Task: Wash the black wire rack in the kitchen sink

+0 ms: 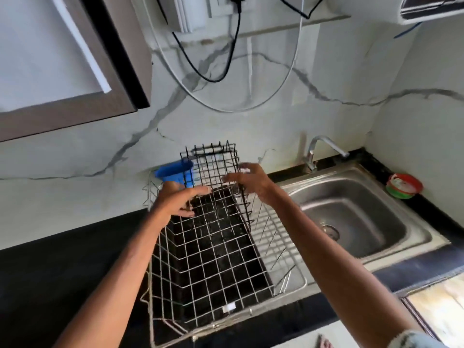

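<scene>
Both bare forearms reach forward and converge just left of the sink (371, 217), the left hand (182, 199) turned palm-inward with its forefinger stretched out and the other fingers half bent against the near left corner of the black wire rack (213, 162); whether it actually grips cannot be told. The right hand (251, 183) has its fingers curled over the rack's right-hand rim, gripping it. The rack, a dark open grid with upright sides, hangs tilted left of the sink, above a silver wire basket (213, 272) standing beside the sink.
</scene>
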Motion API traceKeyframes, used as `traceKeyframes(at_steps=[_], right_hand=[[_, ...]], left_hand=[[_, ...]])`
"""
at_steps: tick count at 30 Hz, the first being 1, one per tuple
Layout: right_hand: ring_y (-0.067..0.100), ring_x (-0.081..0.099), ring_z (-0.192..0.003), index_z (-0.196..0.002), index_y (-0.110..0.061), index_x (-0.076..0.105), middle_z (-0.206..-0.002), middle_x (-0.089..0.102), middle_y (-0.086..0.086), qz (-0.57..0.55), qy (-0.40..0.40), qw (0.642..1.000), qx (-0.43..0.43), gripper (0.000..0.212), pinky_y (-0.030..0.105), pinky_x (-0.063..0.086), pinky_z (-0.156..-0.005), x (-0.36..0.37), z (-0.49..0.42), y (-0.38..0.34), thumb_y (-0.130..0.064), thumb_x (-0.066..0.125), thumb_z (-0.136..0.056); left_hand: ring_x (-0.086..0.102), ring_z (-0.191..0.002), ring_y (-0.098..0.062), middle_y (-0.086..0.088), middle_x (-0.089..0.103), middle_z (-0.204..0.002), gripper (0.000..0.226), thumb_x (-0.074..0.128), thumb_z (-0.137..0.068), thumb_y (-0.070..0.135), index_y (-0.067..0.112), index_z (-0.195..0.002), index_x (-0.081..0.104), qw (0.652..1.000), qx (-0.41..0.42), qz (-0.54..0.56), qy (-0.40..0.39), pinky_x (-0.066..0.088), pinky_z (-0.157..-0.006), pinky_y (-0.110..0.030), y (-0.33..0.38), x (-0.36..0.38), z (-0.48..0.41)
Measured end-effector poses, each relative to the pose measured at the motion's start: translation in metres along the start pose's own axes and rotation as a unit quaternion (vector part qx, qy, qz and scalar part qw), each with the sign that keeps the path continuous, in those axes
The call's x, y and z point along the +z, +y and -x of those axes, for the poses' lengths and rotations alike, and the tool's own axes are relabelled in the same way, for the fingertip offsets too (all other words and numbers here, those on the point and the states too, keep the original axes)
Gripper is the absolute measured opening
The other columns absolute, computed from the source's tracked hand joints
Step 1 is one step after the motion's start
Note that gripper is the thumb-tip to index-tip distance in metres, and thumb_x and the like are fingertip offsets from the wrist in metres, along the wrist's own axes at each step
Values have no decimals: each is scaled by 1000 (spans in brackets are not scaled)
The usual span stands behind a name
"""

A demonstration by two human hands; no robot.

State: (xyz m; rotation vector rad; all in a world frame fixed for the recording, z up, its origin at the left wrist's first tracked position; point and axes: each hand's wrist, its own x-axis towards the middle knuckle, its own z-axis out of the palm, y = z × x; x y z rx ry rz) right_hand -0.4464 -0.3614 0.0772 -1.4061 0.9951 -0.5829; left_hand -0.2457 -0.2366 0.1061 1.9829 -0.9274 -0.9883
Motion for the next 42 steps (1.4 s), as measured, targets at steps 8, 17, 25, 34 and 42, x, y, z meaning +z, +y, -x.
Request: traceKeyframes(at_steps=[8,17,25,34,42], right_hand=[[40,37,-138,-152,-1,28,-158,27,21,103,-12,983,153,104,55,45,-100,52,-14,72,-43,80,-72],[36,43,-135,-152,1,27,-152,37,25,216,21,964,153,106,49,45,-109,67,-38,110,-57,75,-77],[35,44,-135,-151,-1,32,-150,40,21,288,16,945,152,87,43,48,-107,87,-57,130,-47,71,-87],[35,53,-128,-150,1,33,-144,49,22,294,-15,944,151,87,44,50,-103,84,-63,127,-48,70,-88],[26,57,-121,-138,-6,51,-135,58,14,360,40,932,18,62,38,53,-98,62,-32,105,-41,68,-91]], left_hand=[[65,-96,-37,-32,48,-136,85,85,-78,40,5,-144,45,980,-170,-2,-100,64,-62,-38,-81,29,-26],[55,-120,-48,-34,33,-152,74,77,-87,20,4,-149,39,971,-214,12,-107,57,-52,-40,-102,47,-50],[51,-129,-52,-34,34,-153,79,81,-86,14,3,-149,34,968,-240,-14,-75,61,-83,-58,-124,50,-70],[50,-133,-53,-38,33,-154,101,85,-84,28,3,-158,20,961,-255,12,-103,55,-94,-62,-128,44,-71],[56,-77,-13,-3,60,-100,56,66,-95,50,4,-124,52,935,14,-352,35,51,-72,-31,-113,39,-47]])
